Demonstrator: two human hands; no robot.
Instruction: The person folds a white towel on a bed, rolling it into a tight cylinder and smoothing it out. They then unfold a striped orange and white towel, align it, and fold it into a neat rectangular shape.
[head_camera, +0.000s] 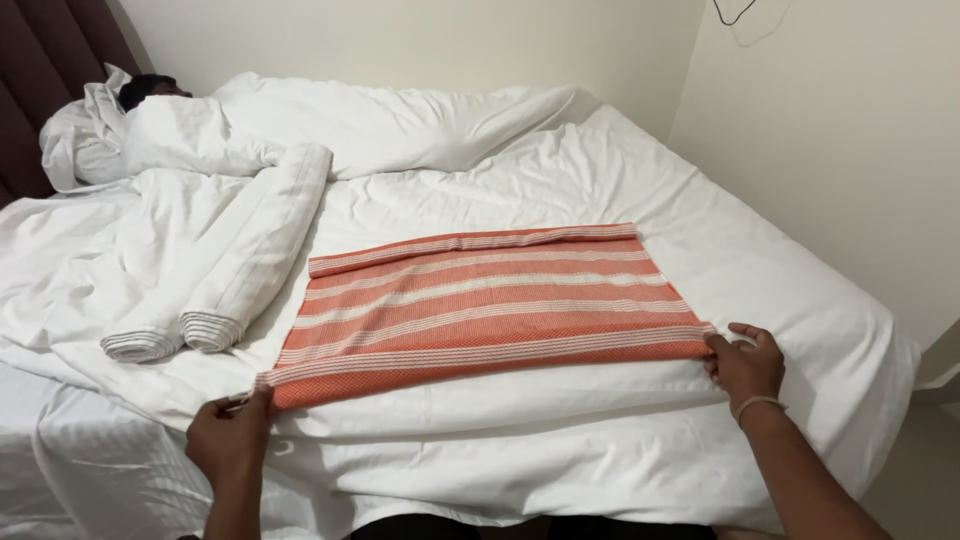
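the bed (620, 180) in front of you is covered in white sheets, with a rumpled white duvet (380, 125) at its head and a person lying under it at the far left. an orange and white striped towel (490, 305) lies folded flat near the bed's front edge. beside it sit two rolled white towels (215, 290). your left hand (232, 437) pinches the striped towel's near left corner; your right hand (745, 362) pinches the near right corner.

Both my arms are stretched out in front of me, spread pretty wide apart. My left hand (230, 440) is low on the left, back of the hand up, fingers curled shut in a pinch. My right hand (745, 362) is out right, bangle on wrist, fingers (716, 346) pinched closed too.
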